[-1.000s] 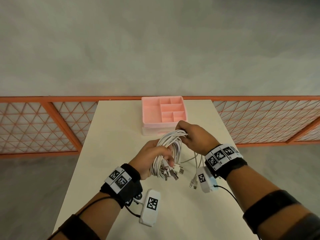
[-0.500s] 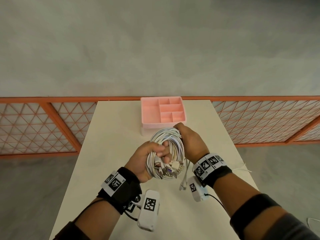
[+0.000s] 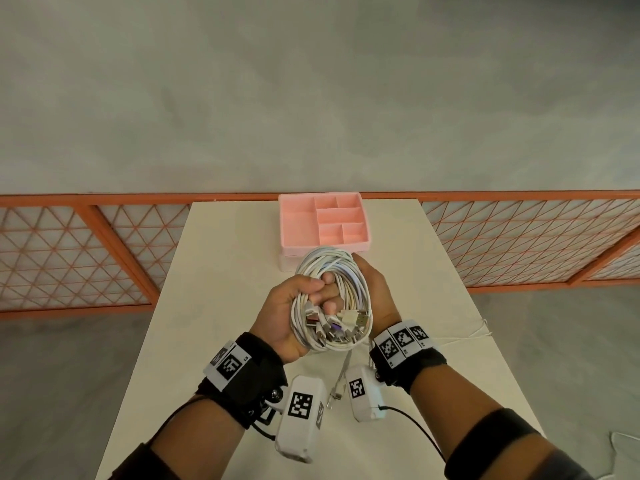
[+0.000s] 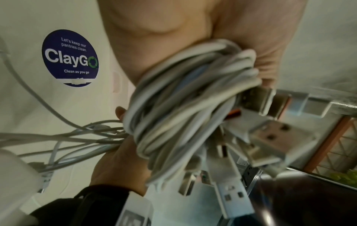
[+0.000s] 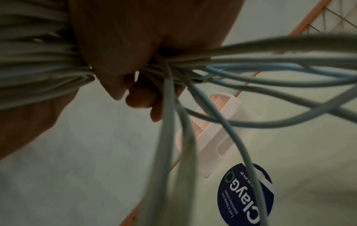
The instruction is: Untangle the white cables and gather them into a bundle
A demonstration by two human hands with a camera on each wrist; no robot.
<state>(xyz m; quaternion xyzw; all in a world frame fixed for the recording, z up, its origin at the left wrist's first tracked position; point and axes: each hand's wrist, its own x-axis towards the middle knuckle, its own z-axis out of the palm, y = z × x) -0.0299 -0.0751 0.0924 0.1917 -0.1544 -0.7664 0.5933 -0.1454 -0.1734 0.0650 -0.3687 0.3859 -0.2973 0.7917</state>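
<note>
The left hand [image 3: 289, 311] is fisted around the left side of a coil of white plastic-sheathed cables [image 3: 330, 299], its fingers [image 3: 323, 289] curled through the middle of the loop and its palm turned up. The coil is held above the pale rectangular desk [image 3: 214, 278], between the two hands, and stands roughly upright facing the head camera. A cluster of metal USB plugs [image 3: 341, 325] sits at the lower part of the loop; in the left wrist view these plugs [image 4: 274, 137] stick out close to the lens, beside the wound strands [image 4: 183, 107]. A few loose cable ends [image 3: 341, 379] hang below the coil toward the desk. The right hand [image 3: 377, 292] clasps the right side of the coil, its back toward the head camera; in the right wrist view its thumb and fingers [image 5: 135, 73] close on a bunch of strands [image 5: 38, 61], with several looser strands fanning away to the right. Beyond the hands, a pink plastic tray with compartments [image 3: 294, 223] stands at the far edge of the desk. A round dark blue sticker [image 4: 70, 58] lies flat on the desk surface.
</note>
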